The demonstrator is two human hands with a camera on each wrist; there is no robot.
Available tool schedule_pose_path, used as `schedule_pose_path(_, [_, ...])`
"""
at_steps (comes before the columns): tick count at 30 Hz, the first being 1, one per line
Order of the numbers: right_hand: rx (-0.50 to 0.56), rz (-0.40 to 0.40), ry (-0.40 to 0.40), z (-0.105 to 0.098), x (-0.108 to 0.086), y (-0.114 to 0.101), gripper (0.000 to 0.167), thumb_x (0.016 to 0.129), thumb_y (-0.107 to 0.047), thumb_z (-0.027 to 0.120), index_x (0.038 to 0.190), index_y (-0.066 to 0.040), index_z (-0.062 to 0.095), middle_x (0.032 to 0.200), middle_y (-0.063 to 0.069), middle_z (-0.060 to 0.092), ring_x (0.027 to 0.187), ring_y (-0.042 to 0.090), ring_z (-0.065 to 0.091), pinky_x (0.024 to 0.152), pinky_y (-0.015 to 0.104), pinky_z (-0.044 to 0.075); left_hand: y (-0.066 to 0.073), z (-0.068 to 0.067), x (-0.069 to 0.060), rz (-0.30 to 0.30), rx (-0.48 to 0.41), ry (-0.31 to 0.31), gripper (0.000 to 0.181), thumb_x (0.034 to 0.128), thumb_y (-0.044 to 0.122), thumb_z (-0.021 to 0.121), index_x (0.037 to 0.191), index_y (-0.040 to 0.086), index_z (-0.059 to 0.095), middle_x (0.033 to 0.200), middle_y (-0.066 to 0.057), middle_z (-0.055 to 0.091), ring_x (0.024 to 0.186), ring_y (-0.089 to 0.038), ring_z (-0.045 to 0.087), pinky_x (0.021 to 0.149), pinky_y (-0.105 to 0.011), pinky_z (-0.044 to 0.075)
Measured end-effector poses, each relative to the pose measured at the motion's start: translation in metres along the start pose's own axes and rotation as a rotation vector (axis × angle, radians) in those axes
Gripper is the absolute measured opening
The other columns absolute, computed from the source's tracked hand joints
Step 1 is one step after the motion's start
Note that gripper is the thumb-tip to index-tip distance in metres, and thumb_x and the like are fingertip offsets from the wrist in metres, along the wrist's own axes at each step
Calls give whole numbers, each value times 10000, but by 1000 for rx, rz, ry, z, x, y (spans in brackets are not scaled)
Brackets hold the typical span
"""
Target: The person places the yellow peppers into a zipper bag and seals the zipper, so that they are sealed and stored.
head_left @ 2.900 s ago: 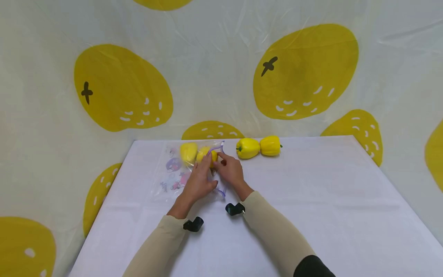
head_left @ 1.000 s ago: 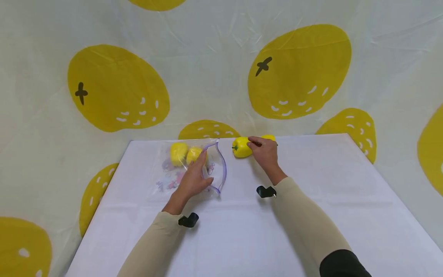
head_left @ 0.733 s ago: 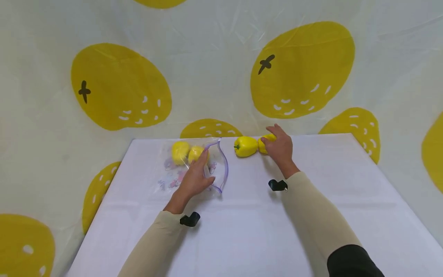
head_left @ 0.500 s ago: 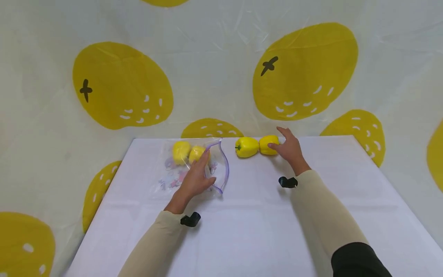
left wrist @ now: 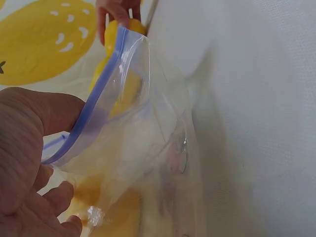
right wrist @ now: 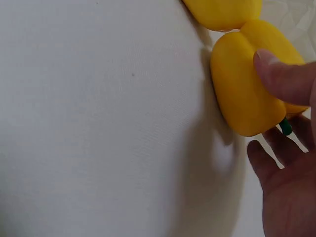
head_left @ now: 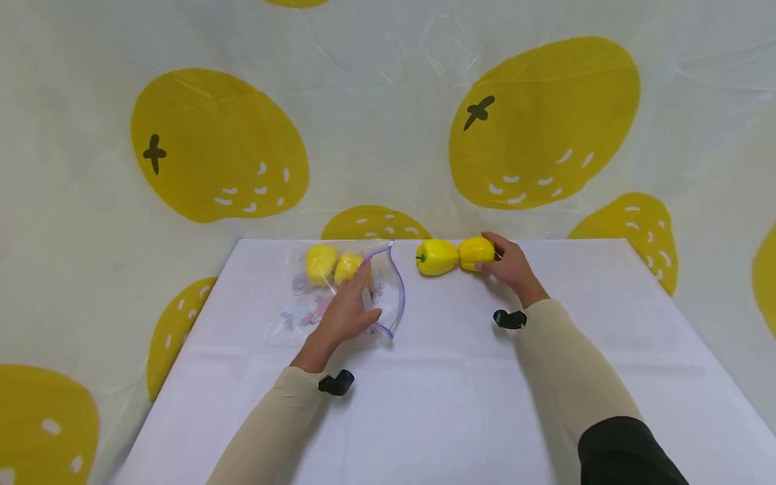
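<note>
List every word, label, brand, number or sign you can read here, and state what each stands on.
Readable text: none.
Clear zip bag: small coloured prints, too small and blurred to tell whether they include lettering.
Patterned backdrop: dark cross-shaped marks on the printed yellow fruits, part of the drawing, not writing.
</note>
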State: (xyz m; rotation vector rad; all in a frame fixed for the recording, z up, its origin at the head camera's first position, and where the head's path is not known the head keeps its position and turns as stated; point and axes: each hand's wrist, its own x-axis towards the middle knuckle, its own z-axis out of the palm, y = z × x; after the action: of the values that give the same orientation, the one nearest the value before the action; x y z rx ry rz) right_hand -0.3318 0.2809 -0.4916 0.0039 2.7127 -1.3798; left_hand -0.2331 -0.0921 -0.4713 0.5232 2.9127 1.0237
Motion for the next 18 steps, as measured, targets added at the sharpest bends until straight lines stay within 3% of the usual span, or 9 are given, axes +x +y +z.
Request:
schedule_pose_path(7, [9,57,156,3,-9,2,784,947,-159,756,1625,-124,363,1656,200,403,1490,430,410,1276,561,318,2,1,3,-15,8,-4,1020,899,167,780,1683,108,132,1751,-88,231,1610,-310,277,1343,-496,126])
schedule_pose_path(18, [-15,83,170,3,-26,-2,774,941,-180,768,1611,-103,389,1607,227,462,1445,430,454,1258,558,352,1,1,1,-38,-6,-13,1008,904,174,777,1685,128,142,1756,-61,225,1623,-286,247,1345,-492,110])
